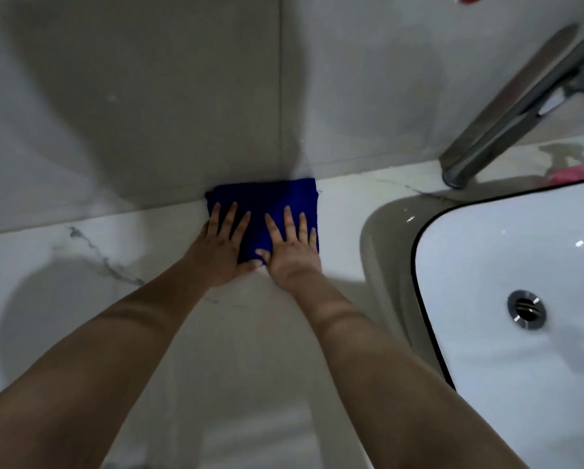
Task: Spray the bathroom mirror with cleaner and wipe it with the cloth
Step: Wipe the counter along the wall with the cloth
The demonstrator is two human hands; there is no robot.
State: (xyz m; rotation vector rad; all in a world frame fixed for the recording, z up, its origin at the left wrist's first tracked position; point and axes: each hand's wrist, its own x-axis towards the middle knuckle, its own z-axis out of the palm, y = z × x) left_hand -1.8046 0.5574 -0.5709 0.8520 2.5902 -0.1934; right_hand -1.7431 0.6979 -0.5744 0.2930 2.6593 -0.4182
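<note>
Blue folded cloth [267, 201] lies under both palms. The left hand [221, 255] and right hand [292, 255] press it flat, fingers straight and spread, thumbs nearly meeting at its near edge, neither curled round anything. It sits on the white marble counter [80, 265], its far edge touching the grey wall tile [148, 113]. To the right is a white sink [521, 248] with a metal drain [526, 309] — a chrome faucet [507, 123] stands behind it, a blurred pink object [578, 172] near its base.
</note>
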